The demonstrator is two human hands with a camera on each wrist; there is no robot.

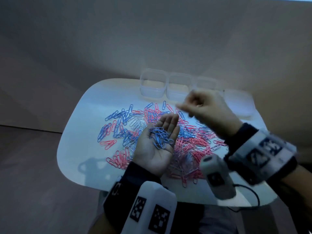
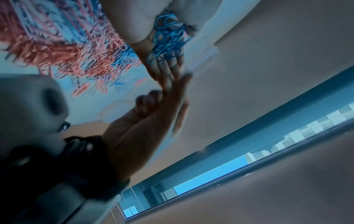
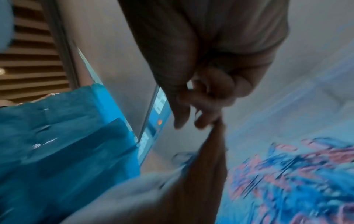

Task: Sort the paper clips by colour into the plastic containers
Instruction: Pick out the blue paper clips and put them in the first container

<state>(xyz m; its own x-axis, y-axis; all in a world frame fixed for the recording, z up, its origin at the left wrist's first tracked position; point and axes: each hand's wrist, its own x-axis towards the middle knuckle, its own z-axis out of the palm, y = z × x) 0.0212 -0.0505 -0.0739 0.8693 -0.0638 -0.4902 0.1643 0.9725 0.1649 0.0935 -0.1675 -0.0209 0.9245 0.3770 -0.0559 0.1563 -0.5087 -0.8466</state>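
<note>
Head view first, from the near edge outward: left hand [image 1: 156, 146] lay palm up and flat, fingers straight, carrying a small heap of blue clips [image 1: 161, 137] over the pile; same heap seen in left wrist view on the palm [image 2: 166, 37]. Under and around it, a wide mixed pile of clips [image 1: 190, 142], pink, blue and some white, spread over most of the white table [image 1: 81, 132]. Farther on, right hand [image 1: 205, 108] blurred, fingers curled toward the thumb; whether a clip was pinched, cannot tell, also not from right wrist view [image 3: 201, 112]. At the far edge, a row of clear containers [image 1: 152, 85], seemingly with nothing in them yet, though the rightmost ones too washed out to judge. Judged as an early stage: only one handful of blue gathered, nothing delivered, nearly all pink and white left. Free surface mostly at left side and near edge; containers stood close to the far rim, so could perhaps be pushed off.
</note>
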